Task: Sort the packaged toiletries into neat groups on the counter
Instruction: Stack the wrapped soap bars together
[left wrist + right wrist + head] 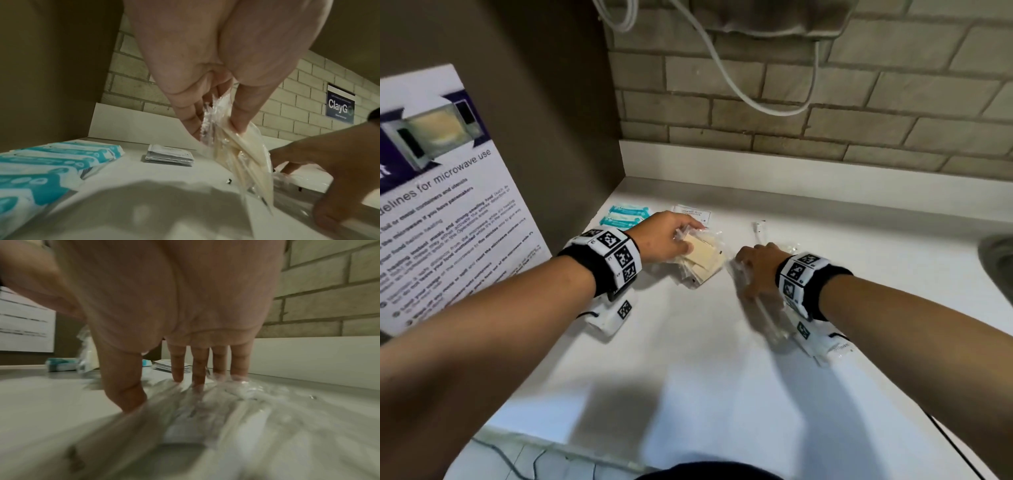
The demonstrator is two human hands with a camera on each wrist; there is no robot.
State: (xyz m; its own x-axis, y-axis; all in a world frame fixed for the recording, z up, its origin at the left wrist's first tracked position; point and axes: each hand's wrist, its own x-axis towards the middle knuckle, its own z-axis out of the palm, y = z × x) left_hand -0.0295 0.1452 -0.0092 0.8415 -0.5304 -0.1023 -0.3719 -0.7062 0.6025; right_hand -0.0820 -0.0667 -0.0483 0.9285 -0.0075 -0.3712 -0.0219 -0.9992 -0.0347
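My left hand point(671, 236) pinches a bunch of clear packets with cream cards point(702, 262) by their top edge point(218, 123), their lower ends near the counter. Teal-and-white packets point(625, 216) lie at the back left, also seen close up point(51, 162). A small stack of white sachets point(693, 214) lies behind my left hand point(169, 155). My right hand point(758, 270) lies flat with straight fingers point(198, 369) pressing on clear plastic packets holding white sticks point(768, 315), blurred in the right wrist view point(205, 426).
The white counter point(688, 359) ends at a brick wall point(825, 113) behind and a brown side panel point(551, 120) on the left. A microwave-use poster point(448, 205) leans there. White cables point(739, 78) hang above. A grey sink edge point(1000, 260) shows at right.
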